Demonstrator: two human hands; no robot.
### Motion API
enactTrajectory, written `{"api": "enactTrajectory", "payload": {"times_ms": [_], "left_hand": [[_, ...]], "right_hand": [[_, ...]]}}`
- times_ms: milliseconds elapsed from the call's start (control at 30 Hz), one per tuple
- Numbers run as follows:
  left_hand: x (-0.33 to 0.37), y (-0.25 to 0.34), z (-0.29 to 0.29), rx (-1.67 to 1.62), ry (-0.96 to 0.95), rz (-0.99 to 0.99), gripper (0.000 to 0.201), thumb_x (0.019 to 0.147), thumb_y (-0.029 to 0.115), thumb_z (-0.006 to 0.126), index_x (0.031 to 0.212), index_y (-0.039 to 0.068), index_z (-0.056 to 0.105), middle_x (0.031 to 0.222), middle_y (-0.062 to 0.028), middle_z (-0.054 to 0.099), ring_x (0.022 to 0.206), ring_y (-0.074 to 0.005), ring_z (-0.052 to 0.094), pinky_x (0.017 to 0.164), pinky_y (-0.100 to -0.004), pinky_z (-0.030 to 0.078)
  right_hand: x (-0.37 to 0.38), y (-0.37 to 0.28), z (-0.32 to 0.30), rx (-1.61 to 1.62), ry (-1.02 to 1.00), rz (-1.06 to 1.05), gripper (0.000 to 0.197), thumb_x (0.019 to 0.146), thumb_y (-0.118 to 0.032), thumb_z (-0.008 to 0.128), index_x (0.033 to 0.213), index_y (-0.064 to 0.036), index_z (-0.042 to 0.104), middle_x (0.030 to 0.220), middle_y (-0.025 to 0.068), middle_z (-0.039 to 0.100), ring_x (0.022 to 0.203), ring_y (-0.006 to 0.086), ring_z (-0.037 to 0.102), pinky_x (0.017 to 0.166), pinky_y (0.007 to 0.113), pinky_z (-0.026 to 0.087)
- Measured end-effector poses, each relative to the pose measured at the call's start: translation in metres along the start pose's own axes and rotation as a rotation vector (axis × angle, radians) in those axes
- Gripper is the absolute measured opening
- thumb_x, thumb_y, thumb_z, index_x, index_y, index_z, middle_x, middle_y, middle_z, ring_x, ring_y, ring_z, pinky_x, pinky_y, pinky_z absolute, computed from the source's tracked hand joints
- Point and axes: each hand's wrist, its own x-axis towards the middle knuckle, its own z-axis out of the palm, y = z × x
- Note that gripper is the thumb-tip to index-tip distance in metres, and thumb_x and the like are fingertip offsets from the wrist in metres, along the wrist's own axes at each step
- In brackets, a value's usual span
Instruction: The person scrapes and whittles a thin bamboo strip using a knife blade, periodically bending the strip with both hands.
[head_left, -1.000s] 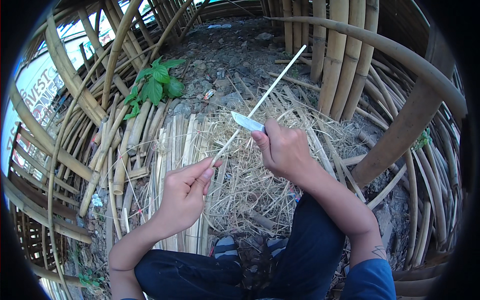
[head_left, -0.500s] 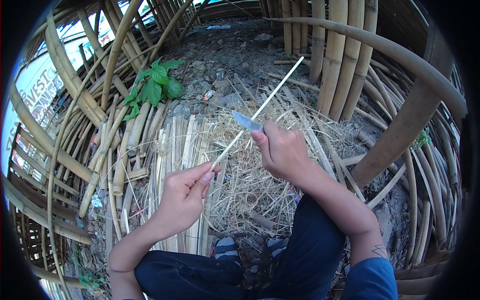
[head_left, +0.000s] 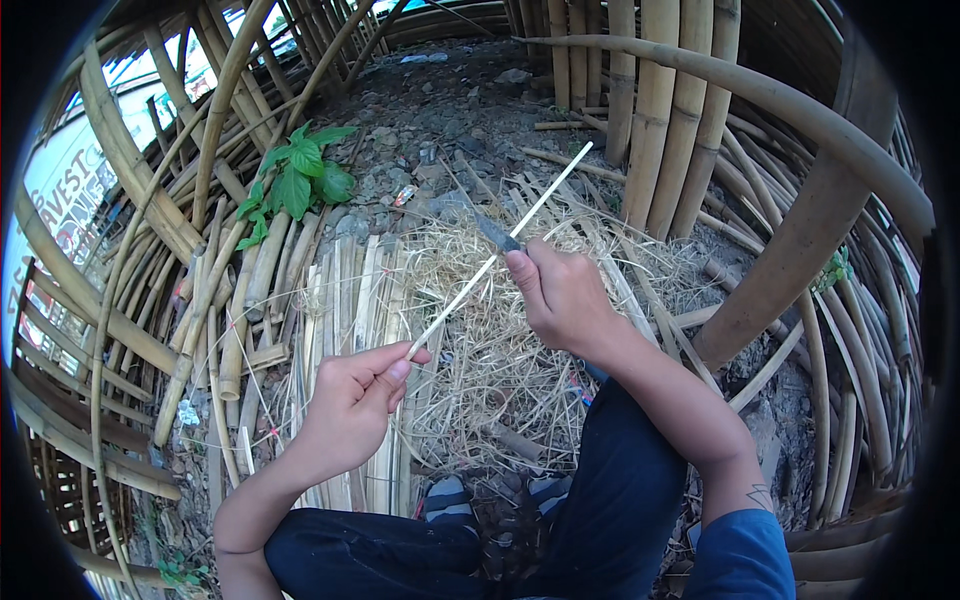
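Observation:
My left hand (head_left: 357,397) pinches the near end of a thin pale bamboo stick (head_left: 462,292). The stick slants up and away to the right, its far end free in the air. My right hand (head_left: 562,298) is wrapped round a knife, and its handle is hidden in the fist. The knife's grey blade (head_left: 494,234) points to the upper left and lies across the stick, next to my right thumb. Beneath both hands is a heap of curly bamboo shavings (head_left: 500,385).
Split bamboo strips (head_left: 362,290) lie left of the shavings. Thick bamboo poles (head_left: 655,120) stand at the far right, near a leaning post (head_left: 790,260). A leafy green plant (head_left: 305,170) grows at the left, among stacked poles. Stony ground (head_left: 430,120) stretches behind.
My left hand has drawn down and left with the stick, so its far end sits lower. The knife blade has turned and shows narrower; my right hand has hardly moved.

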Motion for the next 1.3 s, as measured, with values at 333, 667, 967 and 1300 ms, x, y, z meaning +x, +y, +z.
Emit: {"api": "enactTrajectory", "payload": {"times_ms": [333,667,967,1300], "left_hand": [[-0.003,0.004,-0.005,-0.086,-0.017,-0.007,0.024,0.096,0.007,0.046,0.108,-0.006,0.061,0.060,0.0039,0.041,0.055,-0.0042,0.035,0.051,-0.0197,0.029],[-0.004,0.008,-0.005,-0.017,0.004,-0.027,0.023,0.096,0.006,0.046,0.109,-0.004,0.062,0.060,0.0041,0.041,0.055,-0.0043,0.034,0.051,-0.0203,0.029],[-0.002,0.007,-0.005,-0.067,0.016,-0.066,0.023,0.096,0.006,0.046,0.108,-0.004,0.062,0.060,0.0039,0.041,0.055,-0.0042,0.034,0.050,-0.0205,0.029],[-0.005,0.005,-0.005,0.036,0.002,-0.068,0.023,0.096,0.006,0.046,0.106,-0.004,0.064,0.060,0.0038,0.041,0.055,-0.0044,0.034,0.051,-0.0200,0.029]], "right_hand": [[0.005,0.024,-0.009,-0.059,0.049,0.071,0.045,0.097,-0.036,0.040,0.071,-0.0027,0.053,0.053,0.0178,0.055,0.051,0.0381,0.057,0.048,0.047,0.043],[0.007,0.030,-0.012,-0.131,0.091,0.220,0.048,0.097,-0.038,0.039,0.071,-0.0020,0.054,0.051,0.0179,0.055,0.052,0.0381,0.058,0.050,0.047,0.045],[0.014,0.043,-0.020,-0.175,0.082,0.279,0.048,0.097,-0.039,0.039,0.074,-0.0016,0.058,0.057,0.0188,0.058,0.058,0.0387,0.061,0.053,0.048,0.046],[0.007,0.048,-0.015,-0.274,-0.001,0.313,0.052,0.098,-0.042,0.033,0.076,-0.0013,0.058,0.062,0.0219,0.059,0.063,0.0414,0.061,0.060,0.051,0.046]]}}
